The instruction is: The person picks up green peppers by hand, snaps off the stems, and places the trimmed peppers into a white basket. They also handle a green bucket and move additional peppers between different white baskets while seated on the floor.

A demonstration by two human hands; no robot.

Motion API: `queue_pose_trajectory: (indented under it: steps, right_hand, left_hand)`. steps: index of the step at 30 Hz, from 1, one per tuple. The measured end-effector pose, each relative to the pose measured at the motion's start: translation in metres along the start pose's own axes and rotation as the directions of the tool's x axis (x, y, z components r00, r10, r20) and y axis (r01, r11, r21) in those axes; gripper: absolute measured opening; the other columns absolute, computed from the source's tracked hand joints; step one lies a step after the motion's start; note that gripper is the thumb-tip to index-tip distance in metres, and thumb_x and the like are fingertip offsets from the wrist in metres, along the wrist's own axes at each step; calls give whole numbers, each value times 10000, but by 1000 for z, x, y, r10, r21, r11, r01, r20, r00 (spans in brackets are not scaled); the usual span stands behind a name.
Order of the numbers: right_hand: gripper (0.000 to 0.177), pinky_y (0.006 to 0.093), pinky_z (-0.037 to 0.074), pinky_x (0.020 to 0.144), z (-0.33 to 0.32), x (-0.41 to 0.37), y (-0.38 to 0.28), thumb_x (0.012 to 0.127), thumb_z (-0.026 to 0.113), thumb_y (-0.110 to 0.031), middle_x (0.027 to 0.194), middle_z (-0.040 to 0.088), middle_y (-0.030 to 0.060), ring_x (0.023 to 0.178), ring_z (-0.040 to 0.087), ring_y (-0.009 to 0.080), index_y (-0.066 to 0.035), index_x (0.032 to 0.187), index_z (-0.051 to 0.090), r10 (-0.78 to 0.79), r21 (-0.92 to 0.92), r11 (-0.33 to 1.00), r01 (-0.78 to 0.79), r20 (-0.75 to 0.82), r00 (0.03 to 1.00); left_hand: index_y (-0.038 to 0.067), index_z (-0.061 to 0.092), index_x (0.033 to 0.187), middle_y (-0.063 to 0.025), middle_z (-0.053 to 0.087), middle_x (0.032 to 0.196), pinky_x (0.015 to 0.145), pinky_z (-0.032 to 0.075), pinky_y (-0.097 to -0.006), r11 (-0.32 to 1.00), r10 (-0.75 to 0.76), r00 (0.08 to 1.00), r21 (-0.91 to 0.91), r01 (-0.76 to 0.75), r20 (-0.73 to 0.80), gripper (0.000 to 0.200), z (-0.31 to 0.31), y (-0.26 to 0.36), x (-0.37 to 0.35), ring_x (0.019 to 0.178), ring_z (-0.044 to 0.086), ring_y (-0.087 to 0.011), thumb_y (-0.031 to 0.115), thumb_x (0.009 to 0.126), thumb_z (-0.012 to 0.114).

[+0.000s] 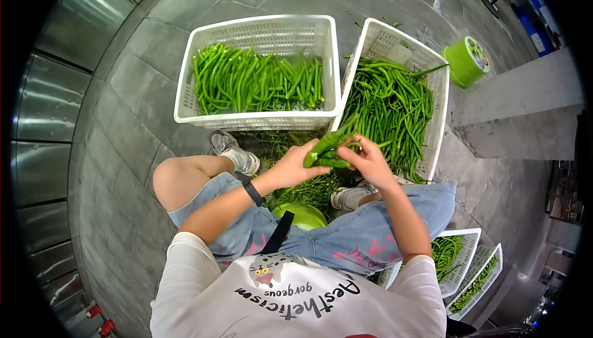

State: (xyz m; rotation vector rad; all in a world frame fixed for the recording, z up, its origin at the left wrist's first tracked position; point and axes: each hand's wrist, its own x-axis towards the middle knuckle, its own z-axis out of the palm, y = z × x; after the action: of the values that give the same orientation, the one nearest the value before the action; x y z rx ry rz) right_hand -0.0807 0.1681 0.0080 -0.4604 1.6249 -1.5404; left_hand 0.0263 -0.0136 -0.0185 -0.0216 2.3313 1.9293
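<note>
My left hand [298, 166] is wrapped round a few green peppers [322, 153], held in front of my knees. On their other side, my right hand [367, 158] touches the same peppers with its fingers bent and pinched near their stem ends. Beyond my hands stands a white crate [259, 117] with long green peppers [247, 85] lying side by side. Another white crate [440, 122], right of it and angled, holds a looser heap of peppers [392, 100]. Stems and bits of green [309, 193] lie between my feet.
A green stool [460, 63] stands right of the crates, near a concrete block [525, 116]. Part of a green round object [301, 216] shows between my legs. More white crates [472, 264] with peppers are at the lower right. Metal cabinets [49, 91] line the left.
</note>
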Motion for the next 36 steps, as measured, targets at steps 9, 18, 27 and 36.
queue_pose_trajectory:
  steps: [9,18,27,36]
  right_hand:
    - [134,235,396,505,-9,4,18,889,577,-137,798,607,93,612,512,113,-5,873,592,13,592,794,-136,207,978]
    - [145,225,409,599,-4,3,1,912,548,-118,759,558,28,658,505,96,-9,1007,549,-93,118,988,96,-34,995]
    - [152,258,376,570,-5,1,6,871,581,-124,703,542,63,578,431,118,21,914,584,68,763,632,-134,118,991]
    - [147,249,408,594,-24,-2,-8,872,585,-119,778,533,61,651,482,110,-1,954,551,-144,385,915,119,37,989]
  left_hand:
    - [34,405,1334,-83,630,1108,860,451,-329,983,37,994,-182,-19,100,652,-2,-1,0,954,594,-165,180,787,727]
    - [37,458,1255,-135,648,1025,820,465,-332,1000,23,998,9,-24,65,555,1,-5,-2,925,629,-227,166,782,718]
    - [51,477,1251,-117,657,1019,825,468,-328,992,104,978,-89,-89,182,541,0,11,1,928,637,-223,154,778,717]
    - [14,468,1242,-161,649,1019,812,472,-340,999,42,995,30,-45,86,563,-9,-6,-1,926,640,-275,172,768,728]
